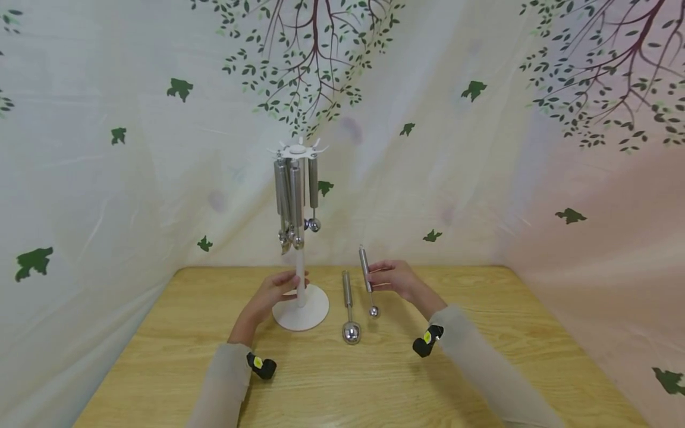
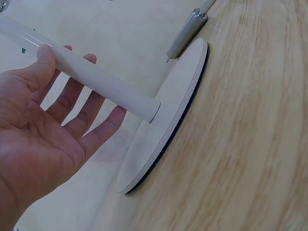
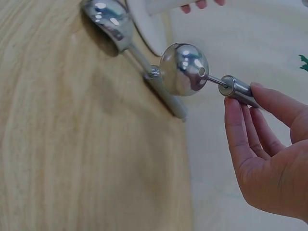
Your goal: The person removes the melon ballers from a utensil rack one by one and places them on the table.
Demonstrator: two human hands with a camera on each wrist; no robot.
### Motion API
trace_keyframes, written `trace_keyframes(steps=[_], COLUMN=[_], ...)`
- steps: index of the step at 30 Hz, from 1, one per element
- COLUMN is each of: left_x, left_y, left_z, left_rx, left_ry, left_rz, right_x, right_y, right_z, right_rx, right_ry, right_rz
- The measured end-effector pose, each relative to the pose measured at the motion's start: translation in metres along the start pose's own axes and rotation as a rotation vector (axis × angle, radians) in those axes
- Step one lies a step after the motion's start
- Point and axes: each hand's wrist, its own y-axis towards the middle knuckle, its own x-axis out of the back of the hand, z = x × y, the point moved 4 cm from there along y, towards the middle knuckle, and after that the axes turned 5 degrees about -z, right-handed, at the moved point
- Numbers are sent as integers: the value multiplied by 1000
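Note:
My left hand (image 1: 272, 292) holds the white pole of a utensil stand (image 2: 91, 77), thumb on one side and fingers round the other, just above the round base. Several steel-handled utensils (image 1: 294, 196) hang from the stand's hooked top. Between its thumb and fingers my right hand (image 1: 398, 279) pinches the handle of a steel melon baller (image 3: 184, 70), its round head pointing down. A larger steel scoop (image 1: 351, 331) lies on the table between the stand and the melon baller, handle toward the back. In the right wrist view this scoop (image 3: 108, 21) is partly cut off.
The wooden table (image 1: 332, 386) ends at a back edge close behind the hands. Behind and at both sides hangs a pale cloth (image 1: 417, 178) printed with leaves and branches. Black wrist cameras sit on both sleeves.

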Motion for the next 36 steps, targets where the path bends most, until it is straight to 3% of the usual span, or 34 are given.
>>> trace_keyframes(steps=[8,18,36], left_x=[0,0,0], left_y=[-2,-2,-1], left_z=[0,0,1], left_rx=[7,7,9], left_ry=[-6,6,-13], left_rz=[-16,-22,-4], right_x=[-7,-12,-26], right_y=[3,10,9], right_z=[-22,-42,-48], right_rx=[20,-33,-31], right_ry=[8,53,-74], right_rz=[6,-76,-171])
